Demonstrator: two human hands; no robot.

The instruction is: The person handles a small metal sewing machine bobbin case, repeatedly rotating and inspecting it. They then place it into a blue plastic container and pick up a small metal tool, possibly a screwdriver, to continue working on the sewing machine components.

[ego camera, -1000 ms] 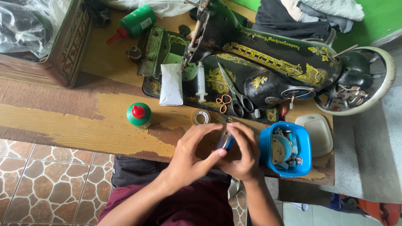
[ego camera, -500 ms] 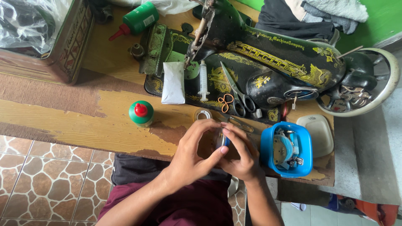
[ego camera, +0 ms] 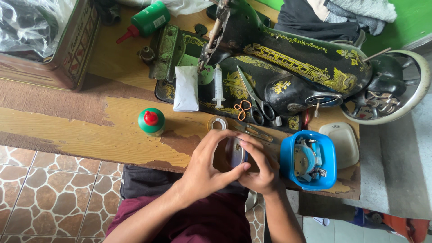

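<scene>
Seen from above, over a worn wooden table (ego camera: 90, 130) with peeling yellow paint. Left hand (ego camera: 208, 166) and right hand (ego camera: 261, 168) brought together at the near edge, both closed around a small round silvery object (ego camera: 235, 152). Left fingers (ego camera: 216, 139) curled over its top, left thumb pressed across its lower side toward the right palm. Right fingers (ego camera: 252, 146) pinched against its right rim. Most of the object hidden between the fingers, kind not clear.

Just beyond the left fingertips, a small roll of clear tape (ego camera: 218, 123) lying flat. Further left of the fingers, a green bottle with a red cap (ego camera: 151, 121) standing upright. Just right of the right fingers, a blue plastic tub (ego camera: 309, 159) holding small metal parts, and past it a pale oval lid (ego camera: 345, 143).

Beyond the fingers, across the far side of the table, a black sewing machine with gold ornament (ego camera: 288, 72) lying tipped on its side. Resting on its bed: a white packet (ego camera: 186, 88), a syringe (ego camera: 218, 85), an orange rubber band (ego camera: 243, 109) and scissors (ego camera: 253, 96). Far left of the hands, an old tin box (ego camera: 63, 49); beside it, a green bottle on its side (ego camera: 146, 20). Below the fingers, dark red trousers (ego camera: 193, 220) and brown patterned floor tiles (ego camera: 49, 193)
</scene>
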